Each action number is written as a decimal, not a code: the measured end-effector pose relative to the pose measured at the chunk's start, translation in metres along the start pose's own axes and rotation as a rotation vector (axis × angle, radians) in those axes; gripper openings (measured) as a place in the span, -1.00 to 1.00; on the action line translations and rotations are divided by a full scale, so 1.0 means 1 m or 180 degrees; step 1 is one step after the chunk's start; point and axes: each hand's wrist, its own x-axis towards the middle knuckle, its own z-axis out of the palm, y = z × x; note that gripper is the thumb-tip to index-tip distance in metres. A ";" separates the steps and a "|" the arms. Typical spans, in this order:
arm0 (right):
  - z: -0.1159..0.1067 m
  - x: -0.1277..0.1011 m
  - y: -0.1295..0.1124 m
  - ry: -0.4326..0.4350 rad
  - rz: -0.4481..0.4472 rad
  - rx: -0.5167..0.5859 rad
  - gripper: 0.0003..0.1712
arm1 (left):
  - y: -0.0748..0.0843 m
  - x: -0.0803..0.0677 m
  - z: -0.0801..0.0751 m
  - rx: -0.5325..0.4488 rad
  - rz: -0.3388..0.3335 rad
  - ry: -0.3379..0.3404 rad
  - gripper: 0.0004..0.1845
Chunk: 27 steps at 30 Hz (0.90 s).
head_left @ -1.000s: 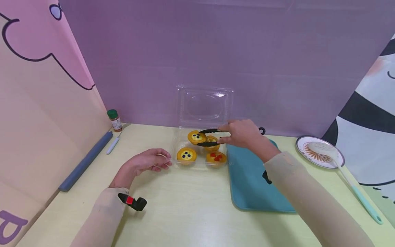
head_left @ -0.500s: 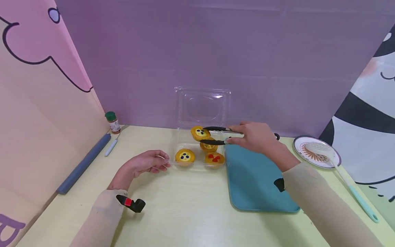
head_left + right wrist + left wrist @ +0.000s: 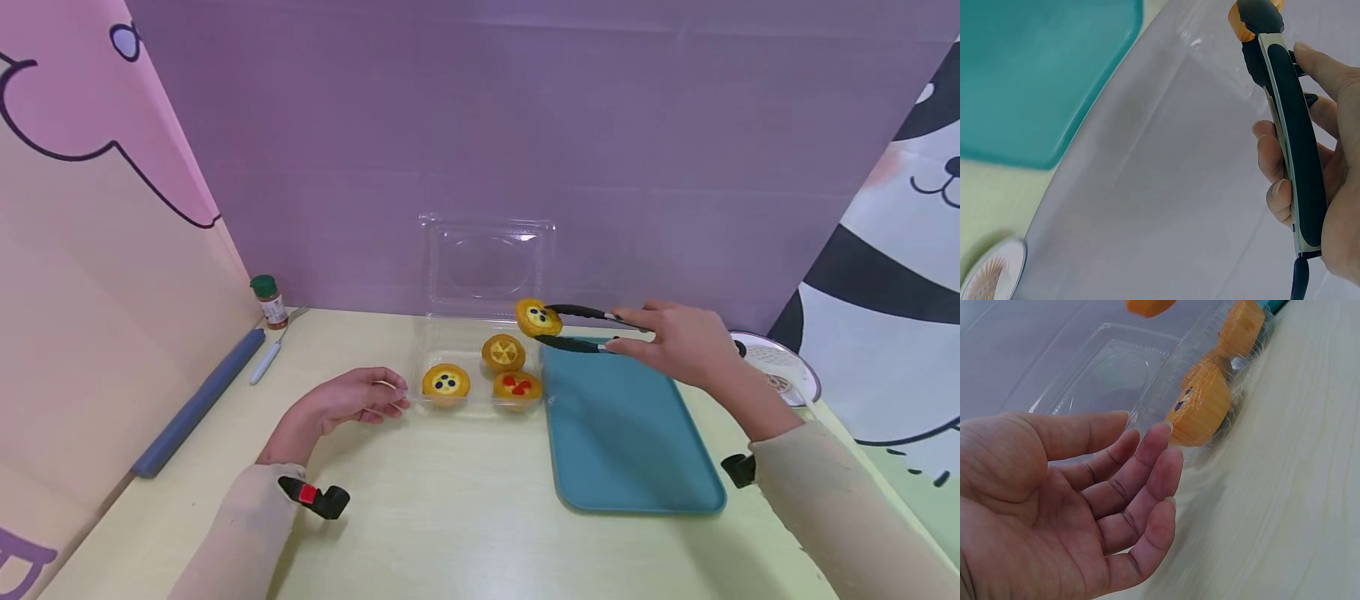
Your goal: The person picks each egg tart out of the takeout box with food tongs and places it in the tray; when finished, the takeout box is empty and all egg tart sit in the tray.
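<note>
My right hand (image 3: 678,342) grips black tongs (image 3: 581,327) (image 3: 1288,119) that pinch a yellow tart with blueberries (image 3: 537,317), held in the air over the far left corner of the teal tray (image 3: 630,442). A clear plastic clamshell box (image 3: 457,396) with its lid up holds three tarts: a blueberry one (image 3: 446,383) (image 3: 1200,409), a lemon one (image 3: 502,352) and a strawberry one (image 3: 517,387). My left hand (image 3: 352,400) (image 3: 1085,506) rests on the table with relaxed fingers touching the box's left edge.
A green-capped spice jar (image 3: 268,301), a white-handled utensil (image 3: 264,361) and a blue-grey bar (image 3: 197,404) lie at the left. A patterned plate (image 3: 783,371) (image 3: 991,275) sits at the right behind my hand. Purple and pink panels wall the table.
The tongs have lifted the blueberry tart out of the box's back row and carried it right, toward the teal tray. The left hand has stayed put.
</note>
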 end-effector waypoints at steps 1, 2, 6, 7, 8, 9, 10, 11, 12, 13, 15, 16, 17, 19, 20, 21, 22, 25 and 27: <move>-0.001 -0.003 0.004 0.0015 -0.0007 -0.0038 -0.35 | 0.000 0.000 0.000 0.0001 0.0000 0.0000 -0.57; -0.001 -0.006 0.008 0.0027 -0.0010 -0.0061 -0.35 | 0.000 0.000 0.000 0.0004 -0.0001 0.0000 -0.58; -0.003 -0.019 0.023 0.0034 -0.0009 -0.0184 -0.36 | -0.001 0.001 -0.001 0.0018 -0.0010 -0.0003 -0.59; -0.003 -0.021 0.027 0.0017 0.0015 -0.0214 -0.35 | -0.001 0.001 -0.001 0.0019 -0.0011 -0.0001 -0.59; -0.003 -0.024 0.030 -0.0002 0.0039 -0.0232 -0.34 | -0.001 0.001 -0.001 0.0017 -0.0008 -0.0001 -0.58; -0.004 -0.026 0.033 -0.0027 0.0059 -0.0254 -0.34 | -0.001 0.001 -0.001 0.0018 -0.0005 -0.0001 -0.58; -0.004 -0.028 0.036 -0.0051 0.0086 -0.0264 -0.34 | -0.001 0.001 -0.001 0.0016 -0.0004 0.0000 -0.57; -0.004 -0.030 0.038 -0.0077 0.0105 -0.0268 -0.34 | -0.001 0.001 0.000 0.0014 -0.0001 -0.0002 -0.57; -0.003 -0.032 0.040 -0.0114 0.0125 -0.0269 -0.33 | -0.001 0.001 0.000 0.0016 0.0003 -0.0001 -0.56; -0.002 -0.033 0.042 -0.0134 0.0131 -0.0274 -0.33 | -0.001 0.001 -0.001 0.0023 0.0005 0.0003 -0.56; 0.001 -0.033 0.044 -0.0172 0.0120 -0.0280 -0.33 | 0.000 0.000 -0.001 0.0036 0.0013 0.0010 -0.55; 0.004 -0.033 0.045 -0.0194 0.0111 -0.0297 -0.33 | -0.001 0.000 -0.001 0.0043 0.0016 0.0013 -0.55; 0.007 -0.032 0.046 -0.0216 0.0089 -0.0323 -0.34 | -0.001 0.000 -0.002 0.0047 0.0017 0.0011 -0.56; 0.013 -0.029 0.046 -0.0263 0.0042 -0.0381 -0.35 | -0.002 0.000 -0.002 0.0054 0.0017 0.0005 -0.56; 0.016 -0.028 0.045 -0.0293 0.0012 -0.0410 -0.36 | -0.002 0.000 -0.002 0.0053 0.0015 0.0000 -0.57; 0.019 -0.026 0.045 -0.0325 -0.0011 -0.0436 -0.37 | -0.002 0.000 -0.002 0.0042 0.0012 -0.0005 -0.57; 0.022 -0.024 0.044 -0.0359 -0.0033 -0.0463 -0.38 | -0.002 0.000 -0.002 0.0033 0.0004 -0.0006 -0.57; 0.029 -0.020 0.042 -0.0440 -0.0098 -0.0506 -0.40 | -0.001 0.001 -0.001 0.0010 -0.0006 0.0002 -0.57; 0.032 -0.018 0.040 -0.0483 -0.0110 -0.0534 -0.41 | 0.000 0.002 0.000 0.0006 -0.0011 0.0011 -0.57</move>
